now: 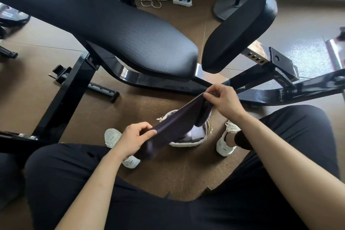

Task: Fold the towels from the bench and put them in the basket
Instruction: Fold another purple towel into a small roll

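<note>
Head view, looking down past both knees to the floor.

- Towel (175,125): dark purple-grey, held in the air between both hands. It stretches as a sagging band from lower left to upper right, directly above the basket and hiding most of the basket's opening. It is not on the bench.
- Left hand (134,138): grips the lower end of the towel, fingers curled over the cloth edge and thumb on top. A folded lump of cloth hangs below the hand.
- Right hand (222,102): pinches the upper end between thumb and fingertips, the other fingers loosely bent. This hand is higher and farther from the body than the left.
- Basket (188,144): pale woven rim, standing on the brown floor (149,102) between the two white shoes. Light-coloured cloth (194,133) shows inside, under the towel.
- Left shoe (112,137) is just left of the basket and right shoe (226,140) just right of it.
- Bench: the long black back pad (130,30) slants across the upper left, and the seat pad (240,30) is tilted at the upper right. Both pad surfaces are bare. The black steel frame (61,99) is below them.
- By the far wall: a white power strip (183,2) with plugs and loose cable, and a round grey stand base (229,8)
</note>
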The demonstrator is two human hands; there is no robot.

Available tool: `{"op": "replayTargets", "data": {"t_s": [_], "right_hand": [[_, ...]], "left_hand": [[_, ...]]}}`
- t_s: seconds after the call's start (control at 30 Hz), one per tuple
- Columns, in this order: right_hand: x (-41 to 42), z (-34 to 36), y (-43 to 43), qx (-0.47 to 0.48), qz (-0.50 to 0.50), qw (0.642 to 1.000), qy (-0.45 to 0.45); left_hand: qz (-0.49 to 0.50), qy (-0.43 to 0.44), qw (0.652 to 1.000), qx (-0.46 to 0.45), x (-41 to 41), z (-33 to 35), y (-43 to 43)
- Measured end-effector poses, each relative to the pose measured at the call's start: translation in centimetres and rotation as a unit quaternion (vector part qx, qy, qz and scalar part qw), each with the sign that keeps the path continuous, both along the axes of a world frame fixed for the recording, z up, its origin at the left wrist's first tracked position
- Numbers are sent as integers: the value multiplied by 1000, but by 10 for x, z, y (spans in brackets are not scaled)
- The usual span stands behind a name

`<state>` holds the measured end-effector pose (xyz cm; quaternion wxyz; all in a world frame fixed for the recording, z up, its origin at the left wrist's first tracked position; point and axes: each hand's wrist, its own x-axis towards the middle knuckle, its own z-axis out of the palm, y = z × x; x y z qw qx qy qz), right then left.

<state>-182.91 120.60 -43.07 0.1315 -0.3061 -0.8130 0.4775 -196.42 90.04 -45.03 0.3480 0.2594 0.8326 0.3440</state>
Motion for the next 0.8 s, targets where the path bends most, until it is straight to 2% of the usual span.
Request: {"op": "replayTargets", "data": {"t_s": [0.1, 0.23, 0.37, 0.5, 0.6, 0.8], "right_hand": [[2, -5, 12, 2, -45, 999, -5], [4, -10, 26, -13, -116, 993, 8], [6, -15, 33, -12, -140, 990, 2], [7, -16, 27, -5, -117, 993, -8], [8, -14, 18, -33, -75, 997, -10], [6, 2, -24, -148, -44, 988, 11]], "left_hand": [[16, 4, 1000, -9, -3, 0, -4], [30, 60, 997, -43, -6, -2, -9], [93, 61, 994, -19, -10, -5, -9], [222, -14, 970, 100, -14, -4, -6], [279, -67, 946, 152, -12, -3, 0], [292, -144, 922, 209, 3, 7, 16]]}}
